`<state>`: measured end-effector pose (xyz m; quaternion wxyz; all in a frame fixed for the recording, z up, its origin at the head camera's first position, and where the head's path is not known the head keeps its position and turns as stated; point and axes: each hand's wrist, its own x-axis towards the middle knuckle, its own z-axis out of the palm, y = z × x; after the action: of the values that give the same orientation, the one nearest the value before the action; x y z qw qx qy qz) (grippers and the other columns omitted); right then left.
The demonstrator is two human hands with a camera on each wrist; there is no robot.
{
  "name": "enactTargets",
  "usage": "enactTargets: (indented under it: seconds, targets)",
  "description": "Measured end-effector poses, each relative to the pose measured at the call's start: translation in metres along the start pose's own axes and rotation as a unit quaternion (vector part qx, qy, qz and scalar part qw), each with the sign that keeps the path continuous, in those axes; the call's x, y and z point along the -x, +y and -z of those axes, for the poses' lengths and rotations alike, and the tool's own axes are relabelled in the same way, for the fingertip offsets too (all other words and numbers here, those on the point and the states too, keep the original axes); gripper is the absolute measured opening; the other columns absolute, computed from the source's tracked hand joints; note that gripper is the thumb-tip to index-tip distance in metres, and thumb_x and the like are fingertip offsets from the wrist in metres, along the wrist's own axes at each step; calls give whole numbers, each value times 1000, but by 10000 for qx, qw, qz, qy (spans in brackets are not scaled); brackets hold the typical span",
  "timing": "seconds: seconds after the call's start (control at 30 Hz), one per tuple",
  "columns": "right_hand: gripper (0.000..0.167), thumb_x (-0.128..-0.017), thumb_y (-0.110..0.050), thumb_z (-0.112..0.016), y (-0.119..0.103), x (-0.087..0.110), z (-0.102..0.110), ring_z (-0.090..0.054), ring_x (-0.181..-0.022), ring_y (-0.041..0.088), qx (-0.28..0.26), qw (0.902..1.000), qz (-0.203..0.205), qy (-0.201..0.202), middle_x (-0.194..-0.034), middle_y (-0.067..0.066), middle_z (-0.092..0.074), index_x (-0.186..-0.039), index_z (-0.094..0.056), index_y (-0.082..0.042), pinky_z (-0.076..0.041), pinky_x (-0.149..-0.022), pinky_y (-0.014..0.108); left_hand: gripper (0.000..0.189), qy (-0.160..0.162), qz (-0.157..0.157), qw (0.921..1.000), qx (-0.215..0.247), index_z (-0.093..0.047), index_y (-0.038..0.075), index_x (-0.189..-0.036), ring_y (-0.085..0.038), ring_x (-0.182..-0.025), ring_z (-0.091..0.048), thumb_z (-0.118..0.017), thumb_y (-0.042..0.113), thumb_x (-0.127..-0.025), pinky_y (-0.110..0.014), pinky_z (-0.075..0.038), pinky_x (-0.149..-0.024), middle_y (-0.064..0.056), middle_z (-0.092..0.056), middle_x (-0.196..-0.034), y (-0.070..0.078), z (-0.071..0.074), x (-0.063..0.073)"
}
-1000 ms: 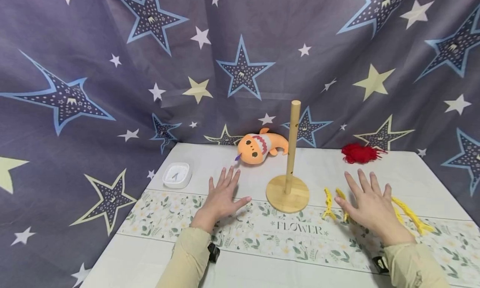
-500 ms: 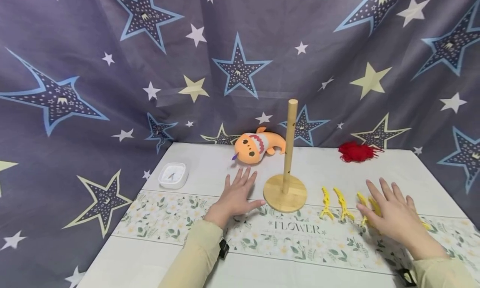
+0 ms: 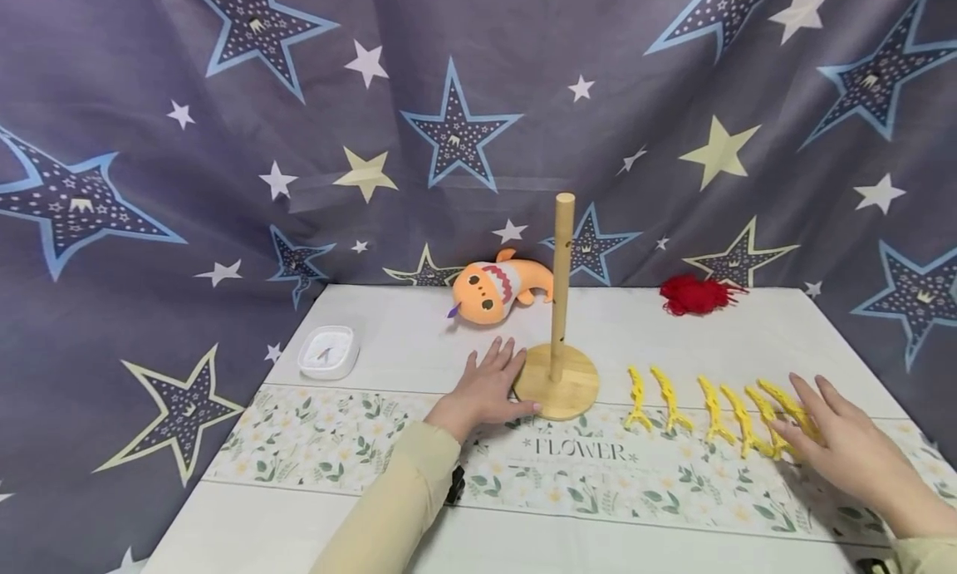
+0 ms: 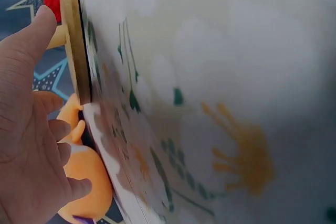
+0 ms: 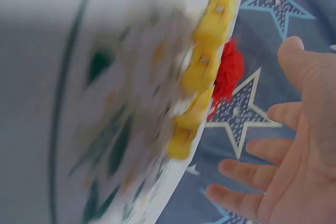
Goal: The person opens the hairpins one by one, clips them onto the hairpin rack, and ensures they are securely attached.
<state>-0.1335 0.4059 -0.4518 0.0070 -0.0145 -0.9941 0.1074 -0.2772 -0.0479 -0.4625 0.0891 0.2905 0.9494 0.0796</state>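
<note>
Rightmost yellow piece is partly hidden behind the right hand.

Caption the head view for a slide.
Left hand beside a wooden stand, right hand by yellow branching pieces, orange plush behind.

**A Homely Nook, Hard to Place**

A star-print curtain encloses the spot from ten o'clock round to two — a set-up corner, whether in a home or studio I cannot tell. The domestic air comes from the flower-patterned tabletop lettered FLOWER, the plush toy at eleven — and the white clock at ten.
</note>
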Motion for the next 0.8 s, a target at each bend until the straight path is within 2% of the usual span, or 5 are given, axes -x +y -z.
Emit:
enactTargets:
  seconds: [0.23,0.33,0.47,0.6,0.8]
  targets:
    - [72,-94,-32,-63,19,-2,-5,-46,-103,64,398,9987,-139,-288,-121,51,-39,-133,-36,24,-42,-81,69,96,-237,66,9996,-104,-16,15,-158,-24,-150,-3,-47,73,-88,-57,-11,-117,-7,-10,-163,-2,-2,-4]
    - [72,-91,-33,-66,24,-4,-7,-52,-96,59,517,9970,-303,-492,-111,47,-49,-126,-42,25,-46,-76,64,94,-321,129,9994,-82,-15,14,-158,-22,-149,-6,-44,72,-90,-55,-12,-117,-5,-12,-163,-2,-3,-5]
    - [71,-87,-36,-71,31,-7,-10,-57,-84,51,486,9951,-540,-668,-94,39,-54,-119,-48,23,-49,-68,58,90,-482,206,9986,82,-14,11,-158,-22,-149,-10,-42,67,-93,-53,-14,-117,-5,-14,-163,1,-3,-6]
    - [59,-84,-30,-74,36,-8,-13,-57,-73,37,394,9951,-558,-721,-81,26,-56,-104,-54,21,-48,-63,51,91,-619,253,9976,179,-13,11,-158,-20,-149,-11,-43,67,-93,-51,-13,-118,-4,-13,-163,4,-4,-6]
    - [44,-81,-27,-77,39,-9,-16,-48,-63,24,393,9973,-442,-432,-72,13,-52,-87,-58,12,-43,-56,44,93,-585,249,9979,85,-13,11,-158,-19,-149,-11,-42,70,-92,-50,-13,-118,-2,-12,-163,1,-8,-6]
